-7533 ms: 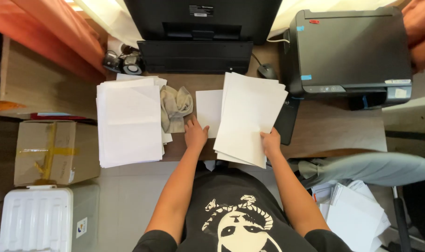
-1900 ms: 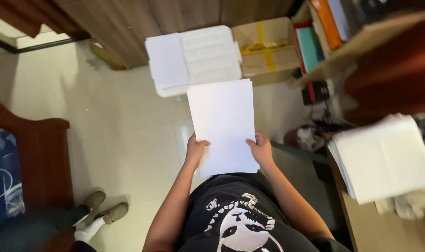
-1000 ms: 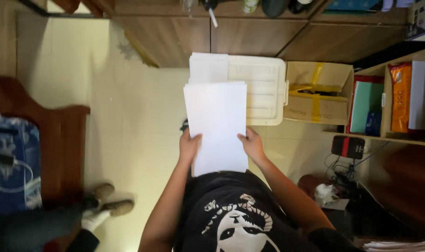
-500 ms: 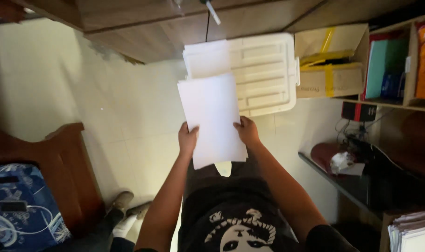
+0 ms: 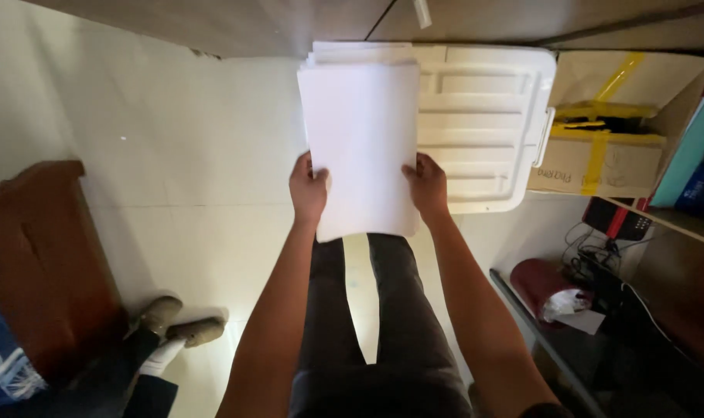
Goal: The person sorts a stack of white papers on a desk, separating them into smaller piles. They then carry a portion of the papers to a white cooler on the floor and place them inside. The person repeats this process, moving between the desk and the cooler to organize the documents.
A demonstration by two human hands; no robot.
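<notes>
We see one package — a brown cardboard box [image 5: 615,124] strapped with yellow tape, on the floor at upper right, just beside a white plastic bin lid [image 5: 483,124].

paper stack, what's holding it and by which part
Both hands hold the stack of white paper by its near end: the left hand grips the left edge, the right hand the right edge.

taped cardboard box [image 5: 611,128], wooden chair [image 5: 42,263]
</notes>
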